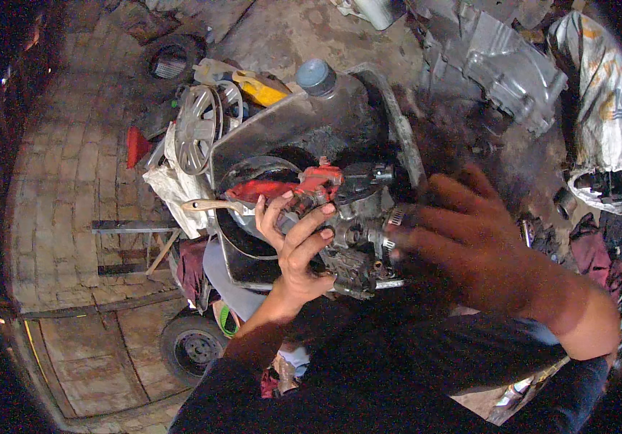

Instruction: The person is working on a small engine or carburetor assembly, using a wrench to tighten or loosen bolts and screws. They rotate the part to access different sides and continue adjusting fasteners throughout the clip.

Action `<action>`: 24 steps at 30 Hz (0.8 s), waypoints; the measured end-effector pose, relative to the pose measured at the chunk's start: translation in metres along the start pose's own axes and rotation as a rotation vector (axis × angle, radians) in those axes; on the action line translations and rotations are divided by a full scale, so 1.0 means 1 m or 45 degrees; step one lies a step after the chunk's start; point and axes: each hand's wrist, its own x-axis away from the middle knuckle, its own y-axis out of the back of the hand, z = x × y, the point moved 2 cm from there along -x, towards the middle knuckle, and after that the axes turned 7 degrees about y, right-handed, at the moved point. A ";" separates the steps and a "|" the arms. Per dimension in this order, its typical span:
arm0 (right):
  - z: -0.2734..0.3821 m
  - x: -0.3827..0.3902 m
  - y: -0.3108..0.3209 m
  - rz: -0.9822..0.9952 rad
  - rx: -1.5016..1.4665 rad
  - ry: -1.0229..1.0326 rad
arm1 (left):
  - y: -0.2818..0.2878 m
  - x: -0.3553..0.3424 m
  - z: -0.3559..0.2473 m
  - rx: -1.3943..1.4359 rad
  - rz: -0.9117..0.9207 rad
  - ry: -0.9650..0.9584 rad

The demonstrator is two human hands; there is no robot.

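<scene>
My left hand (298,242) is closed round a greasy grey-and-black metal engine part (358,235), its fingers spread along the part's left side. A ribbed metal band (392,228) rings the right end of this part. Close beside that end is my right hand (463,242), smeared by motion, so its grip does not show. Behind the fingers of my left hand sits a red metal piece (320,177); whether it is joined to the engine part I cannot tell. A brush with a pale wooden handle (210,205) rests across a round pan (242,249) to the left.
The work lies over a large dark metal tub (311,119). A blue-grey cap (315,77), a yellow bottle (259,88) and silver wheel covers (199,130) stand around its far and left sides. A large metal casing (499,65) and white sack (604,94) lie at right.
</scene>
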 end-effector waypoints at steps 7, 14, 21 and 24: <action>-0.002 -0.005 0.001 0.062 0.038 0.086 | -0.001 -0.005 0.000 -0.018 -0.006 0.026; -0.006 -0.003 -0.003 -0.054 0.100 0.131 | -0.003 -0.005 -0.002 -0.003 -0.023 0.019; -0.011 -0.008 -0.001 -0.042 -0.009 0.059 | -0.004 -0.006 0.000 -0.016 -0.024 0.020; -0.010 -0.008 0.000 0.031 -0.038 0.047 | -0.003 -0.005 0.001 -0.033 -0.011 0.005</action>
